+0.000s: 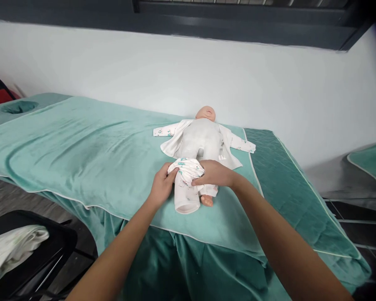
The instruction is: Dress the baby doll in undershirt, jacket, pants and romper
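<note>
A baby doll [201, 136] lies on its back on the green-covered bed, its head toward the wall. Its arms are in the sleeves of a white printed jacket [231, 152] that lies spread open beneath it. White printed baby pants [186, 196] are bunched around the doll's lower legs. One bare foot [207, 200] sticks out of a pant leg; the other foot is not visible. My left hand [163, 184] pinches the bunched fabric at its left side. My right hand [211, 173] grips the same pants on the right, thumb on top of the cloth.
The bed [65, 146] has a green velvet cover and a face hole [20, 107] at its left end. A black chair [56, 234] with a folded printed cloth [15, 251] stands at the lower left. A white wall [163, 71] runs behind the bed. Another green-covered surface [374, 163] is at the right.
</note>
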`<state>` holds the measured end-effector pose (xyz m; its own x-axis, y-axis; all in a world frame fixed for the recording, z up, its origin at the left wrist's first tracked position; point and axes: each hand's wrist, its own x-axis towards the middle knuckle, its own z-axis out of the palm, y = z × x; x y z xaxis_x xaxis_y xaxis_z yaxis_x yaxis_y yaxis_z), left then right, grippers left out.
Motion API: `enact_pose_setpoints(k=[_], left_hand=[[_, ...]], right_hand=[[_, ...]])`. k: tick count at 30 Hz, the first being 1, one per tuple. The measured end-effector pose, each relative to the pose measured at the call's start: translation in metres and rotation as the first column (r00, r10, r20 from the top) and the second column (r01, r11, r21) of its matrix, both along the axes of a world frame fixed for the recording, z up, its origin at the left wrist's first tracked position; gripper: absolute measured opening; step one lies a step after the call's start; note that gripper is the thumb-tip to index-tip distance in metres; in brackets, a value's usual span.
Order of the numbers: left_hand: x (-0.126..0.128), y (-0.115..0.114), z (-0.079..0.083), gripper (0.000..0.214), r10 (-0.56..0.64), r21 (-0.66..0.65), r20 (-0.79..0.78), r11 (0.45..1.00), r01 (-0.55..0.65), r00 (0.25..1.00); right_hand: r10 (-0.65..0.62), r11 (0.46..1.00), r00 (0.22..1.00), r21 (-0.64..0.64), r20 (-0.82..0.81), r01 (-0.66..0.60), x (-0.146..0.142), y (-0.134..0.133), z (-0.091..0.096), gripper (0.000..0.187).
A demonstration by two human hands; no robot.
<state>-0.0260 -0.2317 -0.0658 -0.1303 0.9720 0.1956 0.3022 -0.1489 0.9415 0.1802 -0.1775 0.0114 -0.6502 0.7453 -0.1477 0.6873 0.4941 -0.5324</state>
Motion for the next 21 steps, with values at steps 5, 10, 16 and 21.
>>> enact_pose_setpoints(k=[5, 10, 16, 21], left_hand=[[0.006, 0.028, 0.005, 0.021, 0.008, 0.100, -0.074, 0.995, -0.001, 0.997], [0.003, 0.056, 0.010, 0.025, -0.062, 0.194, -0.257, 0.974, 0.115, 0.964], [-0.003, 0.073, 0.003, 0.031, -0.034, 0.264, -0.419, 0.951, 0.158, 0.907], [-0.005, 0.088, 0.002, 0.033, 0.032, 0.274, -0.543, 0.951, 0.141, 0.839]], right_hand=[[-0.053, 0.998, 0.997, 0.042, 0.051, 0.050, -0.006, -0.002, -0.002, 0.027], [-0.120, 0.990, 0.992, 0.076, 0.035, 0.117, -0.006, -0.004, -0.005, 0.020], [-0.248, 0.959, 0.968, 0.139, -0.022, 0.249, -0.010, 0.003, -0.012, 0.015], [-0.393, 0.906, 0.915, 0.133, -0.094, 0.402, -0.014, 0.008, -0.015, 0.016]])
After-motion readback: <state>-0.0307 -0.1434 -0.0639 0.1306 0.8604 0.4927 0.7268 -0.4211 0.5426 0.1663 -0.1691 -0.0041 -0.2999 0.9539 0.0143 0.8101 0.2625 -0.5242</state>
